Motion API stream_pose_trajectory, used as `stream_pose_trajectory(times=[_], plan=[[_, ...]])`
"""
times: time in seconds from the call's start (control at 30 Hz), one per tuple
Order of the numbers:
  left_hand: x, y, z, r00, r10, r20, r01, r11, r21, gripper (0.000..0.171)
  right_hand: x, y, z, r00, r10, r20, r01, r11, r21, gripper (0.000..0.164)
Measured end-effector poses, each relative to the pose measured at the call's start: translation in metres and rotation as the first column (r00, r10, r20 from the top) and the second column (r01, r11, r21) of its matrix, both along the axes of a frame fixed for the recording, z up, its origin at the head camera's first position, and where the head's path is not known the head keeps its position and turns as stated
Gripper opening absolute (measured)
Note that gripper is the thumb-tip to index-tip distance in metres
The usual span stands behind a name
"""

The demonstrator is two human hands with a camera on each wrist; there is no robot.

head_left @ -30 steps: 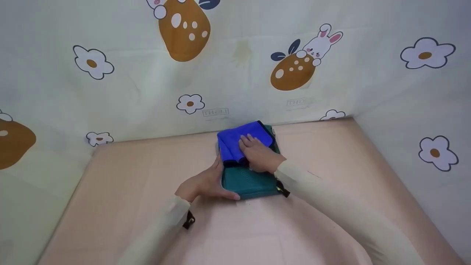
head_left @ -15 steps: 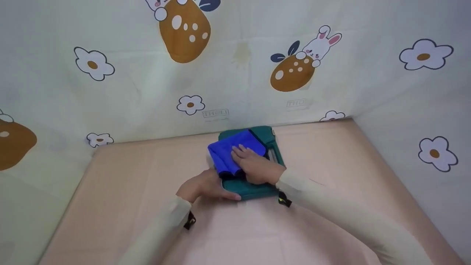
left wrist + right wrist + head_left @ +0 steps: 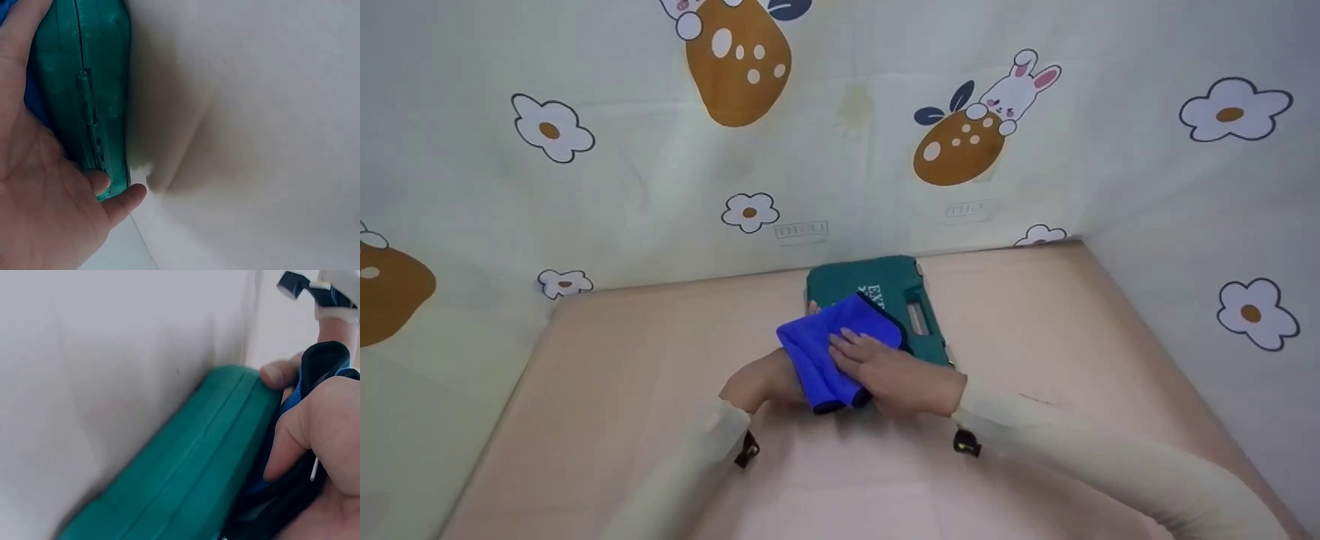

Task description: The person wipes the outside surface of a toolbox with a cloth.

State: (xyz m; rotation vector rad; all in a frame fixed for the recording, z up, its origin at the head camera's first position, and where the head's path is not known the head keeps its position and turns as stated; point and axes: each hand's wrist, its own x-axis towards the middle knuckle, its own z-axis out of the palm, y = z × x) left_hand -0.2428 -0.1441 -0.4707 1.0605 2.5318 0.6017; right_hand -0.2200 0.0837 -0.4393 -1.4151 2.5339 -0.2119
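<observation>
A green plastic case (image 3: 840, 274) with a handle slot on its right side and white lettering lies flat by the back wall. My right hand (image 3: 896, 375) presses a blue cloth (image 3: 814, 349) with black edging onto its front part, fingers fairly straight; in the right wrist view its thumb (image 3: 287, 453) lies against the cloth. My left hand (image 3: 765, 379) holds the front left corner, partly hidden under the cloth. In the left wrist view its fingers (image 3: 126, 203) lie by the hinged side (image 3: 90, 101) of the case.
The case rests on a pale pink covered surface (image 3: 645, 390). A cloth wall (image 3: 660, 172) with printed rabbits and flowers rises behind, and a similar wall (image 3: 1192, 202) stands on the right. Black straps hang at both wrists.
My right hand has drawn the blue cloth from the case's far end toward its near edge, uncovering the lettering and handle slot. The left hand and case have stayed in place.
</observation>
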Motion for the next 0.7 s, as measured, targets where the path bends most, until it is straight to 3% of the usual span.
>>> stream_pose_trajectory(times=[0.1,0.23,0.5,0.7], plan=[[0.003,-0.001,0.0,0.996,0.08,0.041,-0.08,0.997,0.011,0.116,0.006,0.005,-0.001,0.999,0.035,-0.012,-0.035,0.999,-0.013,0.072],[0.004,-0.002,0.001,0.988,0.129,0.084,-0.134,0.99,0.05,0.119,0.013,0.012,-0.002,0.998,0.063,-0.001,-0.063,0.997,-0.043,0.072],[0.004,-0.004,0.002,0.993,0.104,0.054,-0.107,0.993,0.041,0.119,0.022,0.023,-0.001,0.995,0.088,0.05,-0.085,0.995,-0.053,0.078],[0.004,-0.005,0.006,0.996,0.079,0.028,-0.08,0.997,0.021,0.101,0.02,0.026,0.0,0.995,0.086,0.049,-0.084,0.996,-0.041,0.085]])
